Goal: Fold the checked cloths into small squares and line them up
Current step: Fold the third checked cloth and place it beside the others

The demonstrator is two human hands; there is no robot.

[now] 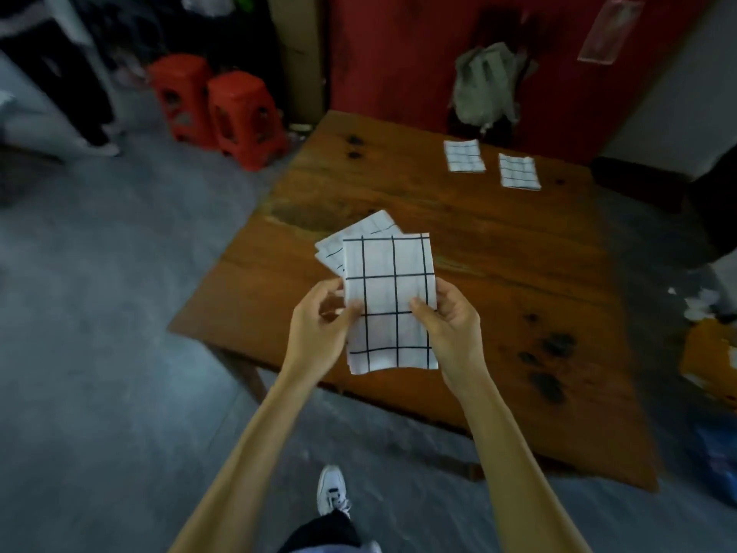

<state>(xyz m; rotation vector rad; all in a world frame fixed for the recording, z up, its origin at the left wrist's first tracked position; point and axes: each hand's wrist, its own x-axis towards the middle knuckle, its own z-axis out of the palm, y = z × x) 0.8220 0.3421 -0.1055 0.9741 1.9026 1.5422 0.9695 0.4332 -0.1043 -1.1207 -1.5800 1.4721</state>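
Checked cloth (389, 301), white with a dark grid, is held up above the near left part of the tabletop (498, 253), folded to a tall rectangle and facing the camera. Left hand (319, 325) pinches its left edge about halfway down, thumb on the front face and fingers curled behind. Right hand (446, 317) grips the right edge at the same height, thumb pressed on the front face, remaining fingers behind the cloth and not visible. The lower portion of the cloth hangs free below both hands, with its bottom left corner slightly curled. Behind the held cloth, partly covered by it, further checked cloths (359, 237) lie on the tabletop near its left edge, set at an angle; their number cannot be determined. Two folded squares lie flat toward the far side of the tabletop, side by side and apart: first folded square (464, 155) on the left, second folded square (519, 172) just right of it and slightly nearer. The tabletop is brown wood bearing several dark marks. Off the tabletop's far left corner stand two red stools (215, 109) on the grey floor (99, 313). Beyond the far edge, a pale bag (484, 83) sits against a red wall (399, 45). A white shoe (332, 488) is visible on the floor below the near edge
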